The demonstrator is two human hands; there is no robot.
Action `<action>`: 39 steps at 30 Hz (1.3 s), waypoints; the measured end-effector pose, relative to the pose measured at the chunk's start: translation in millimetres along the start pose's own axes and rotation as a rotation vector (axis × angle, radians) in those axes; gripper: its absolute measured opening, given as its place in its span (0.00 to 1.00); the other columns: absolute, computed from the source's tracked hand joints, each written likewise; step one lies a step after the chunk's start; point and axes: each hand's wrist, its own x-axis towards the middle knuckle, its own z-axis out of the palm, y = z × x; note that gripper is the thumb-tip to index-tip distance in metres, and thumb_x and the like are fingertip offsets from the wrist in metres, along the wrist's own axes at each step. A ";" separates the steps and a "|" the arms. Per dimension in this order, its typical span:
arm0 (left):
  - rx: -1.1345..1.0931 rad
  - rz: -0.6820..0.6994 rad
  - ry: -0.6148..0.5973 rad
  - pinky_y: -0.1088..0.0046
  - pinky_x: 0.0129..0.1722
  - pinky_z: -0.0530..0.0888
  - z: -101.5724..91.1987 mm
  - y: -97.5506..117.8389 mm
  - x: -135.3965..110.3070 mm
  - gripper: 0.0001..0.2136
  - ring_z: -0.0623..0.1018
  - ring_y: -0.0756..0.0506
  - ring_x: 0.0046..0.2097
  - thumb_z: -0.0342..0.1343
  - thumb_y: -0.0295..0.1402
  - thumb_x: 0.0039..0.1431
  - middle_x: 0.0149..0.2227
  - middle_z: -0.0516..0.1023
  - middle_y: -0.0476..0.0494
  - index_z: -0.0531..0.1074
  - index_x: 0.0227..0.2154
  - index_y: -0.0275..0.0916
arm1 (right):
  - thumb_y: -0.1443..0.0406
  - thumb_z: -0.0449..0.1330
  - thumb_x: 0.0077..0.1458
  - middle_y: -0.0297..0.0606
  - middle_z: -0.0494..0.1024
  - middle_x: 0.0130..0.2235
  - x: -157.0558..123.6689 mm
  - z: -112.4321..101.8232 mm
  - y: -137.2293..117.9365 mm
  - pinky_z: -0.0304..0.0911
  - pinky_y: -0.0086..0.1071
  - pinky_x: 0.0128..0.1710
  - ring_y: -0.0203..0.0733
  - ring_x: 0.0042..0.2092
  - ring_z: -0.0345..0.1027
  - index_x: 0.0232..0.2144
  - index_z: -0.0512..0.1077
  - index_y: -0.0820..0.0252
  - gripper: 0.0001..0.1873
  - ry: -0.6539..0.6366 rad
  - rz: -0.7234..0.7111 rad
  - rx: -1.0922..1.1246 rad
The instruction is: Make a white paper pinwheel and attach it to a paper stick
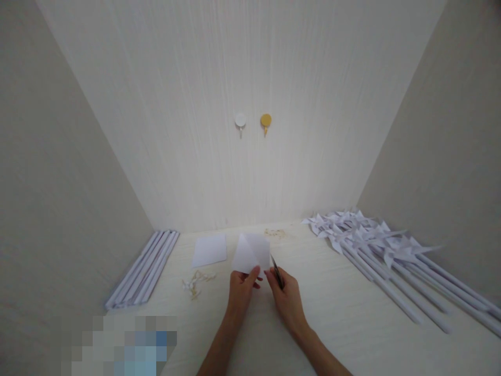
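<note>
Between my hands is a white square sheet of paper (pixel 252 250) with crease lines running across it. My left hand (pixel 243 287) pinches its lower edge, thumb on top and fingers beneath. My right hand (pixel 286 295) is at the sheet's lower right corner, its fingers closed around a dark slim pointed tool, which looks like scissors (pixel 277 271). The tip points up along the paper's right edge. Whether the right fingertips also touch the corner I cannot tell. Left of the held sheet lies a stack of white square paper (pixel 210 250).
Rolled white paper sticks (pixel 144 269) lie at the left. Several paper pinwheels (pixel 364 240) on sticks are heaped at the right. Small pale pieces (pixel 198 282) lie in front of the stack, and thin tan pieces (pixel 275 233) near the wall. Two hooks (pixel 266 121) hang on the wall.
</note>
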 end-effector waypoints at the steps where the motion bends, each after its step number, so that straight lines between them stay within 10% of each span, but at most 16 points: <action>1: 0.015 0.000 0.011 0.76 0.16 0.66 0.8 -0.3 -0.5 0.11 0.69 0.49 0.17 0.59 0.36 0.34 0.14 0.71 0.45 0.71 0.16 0.30 | 0.59 0.49 0.48 0.28 0.58 0.17 0.3 0.4 1.2 0.48 0.26 0.20 0.32 0.21 0.52 0.18 0.61 0.62 0.14 0.000 -0.011 -0.002; 19: -0.181 -0.088 0.271 0.79 0.18 0.67 2.5 1.3 -1.8 0.11 0.70 0.51 0.24 0.59 0.31 0.34 0.25 0.72 0.46 0.69 0.25 0.34 | 0.63 0.49 0.47 0.29 0.57 0.18 1.8 0.5 2.1 0.47 0.26 0.21 0.32 0.22 0.50 0.18 0.62 0.63 0.11 -0.149 0.006 0.027; 39: -0.051 -0.076 0.154 0.77 0.18 0.68 3.7 3.1 -2.3 0.09 0.70 0.50 0.23 0.59 0.30 0.33 0.23 0.73 0.47 0.70 0.23 0.34 | 0.61 0.57 0.37 0.24 0.51 0.14 8.7 2.9 5.6 0.41 0.25 0.18 0.29 0.18 0.43 0.17 0.64 0.63 0.10 -0.052 0.128 0.190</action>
